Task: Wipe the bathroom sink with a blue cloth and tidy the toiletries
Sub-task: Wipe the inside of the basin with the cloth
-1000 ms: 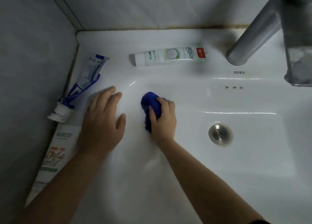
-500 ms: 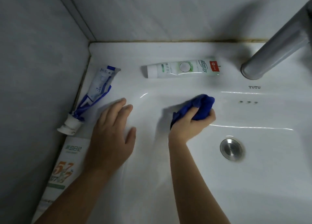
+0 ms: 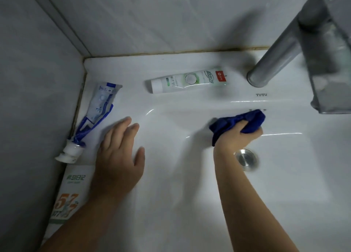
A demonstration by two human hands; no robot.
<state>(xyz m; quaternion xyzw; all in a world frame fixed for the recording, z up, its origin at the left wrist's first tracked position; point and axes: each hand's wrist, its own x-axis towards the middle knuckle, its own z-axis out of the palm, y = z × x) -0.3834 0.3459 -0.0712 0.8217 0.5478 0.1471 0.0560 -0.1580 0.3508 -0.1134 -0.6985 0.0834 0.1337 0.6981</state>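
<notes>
Against the sink's (image 3: 190,204) back wall, the right hand (image 3: 237,138) grasps a bunched blue cloth (image 3: 247,120); the left hand (image 3: 118,157) rests flat, fingers released, beside two tubes (image 3: 98,107).

1. On the left ledge of the sink (image 3: 171,204) lies the squeezed tube (image 3: 98,111), the pack (image 3: 72,181) in front of it.
2. The second tube (image 3: 188,81) lies on the back ledge, left of the faucet (image 3: 275,62).
3. The cloth (image 3: 254,119) sits behind the drain (image 3: 246,159) in the basin.
</notes>
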